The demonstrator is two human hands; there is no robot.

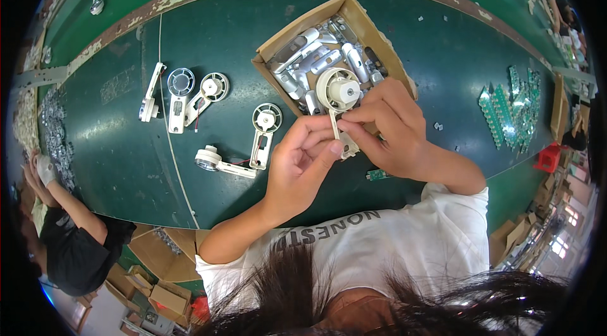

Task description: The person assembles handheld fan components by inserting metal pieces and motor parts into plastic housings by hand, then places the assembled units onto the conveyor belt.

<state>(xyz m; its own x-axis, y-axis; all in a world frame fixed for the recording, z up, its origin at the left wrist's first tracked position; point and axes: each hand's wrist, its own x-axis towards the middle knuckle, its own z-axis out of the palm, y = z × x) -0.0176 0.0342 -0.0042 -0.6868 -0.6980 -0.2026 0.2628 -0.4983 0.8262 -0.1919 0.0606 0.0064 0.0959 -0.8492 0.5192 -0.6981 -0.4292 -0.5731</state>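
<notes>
Here, one cream fan unit [341,90], above the desk [442,83], at the carton [373,31]; left hand [301,160] and right hand [393,126] pinch its arm [335,124]. Probably light, rigid, head fragile; best held by arm.

White short-sleeved T-shirt [404,241], soft folds across front. 1 row of dark block lettering [310,236] printed over chest. 2 loose sleeves [221,267], plain white. Left hand [296,162] and right hand [392,127] bare, like 2 forearms [245,227]. Long dark hair [284,288], loose strands over shirt.
</notes>
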